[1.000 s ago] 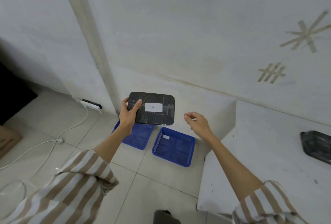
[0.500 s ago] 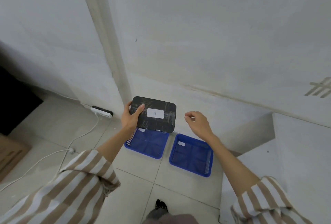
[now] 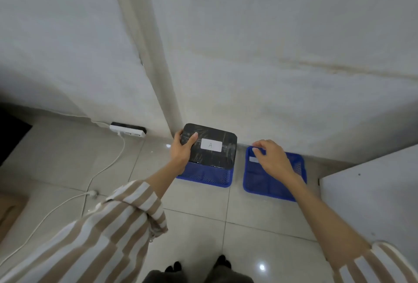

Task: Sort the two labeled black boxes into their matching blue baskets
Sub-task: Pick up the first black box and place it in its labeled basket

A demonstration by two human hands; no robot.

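Since the earlier frames the box marked A [image 3: 209,145] has come down from chest height to hang low over the left blue basket [image 3: 204,175], and the view has swung left so that the second black box on the white surface is out of sight. The left hand [image 3: 182,150] grips the box by its left end, thumb laid on the lid and fingers curled round the far edge. The right hand [image 3: 272,159] holds nothing; its fingers are loosely curled and it hovers over the far-left corner of the right blue basket [image 3: 274,173], just above a small white tag there. Both baskets sit side by side on the tiled floor [image 3: 199,226] against the wall and look empty, so nothing is sorted yet. The tags are too small to read, so I cannot tell whether the left basket is the match. What is left is setting this box down, then fetching and placing the other one.
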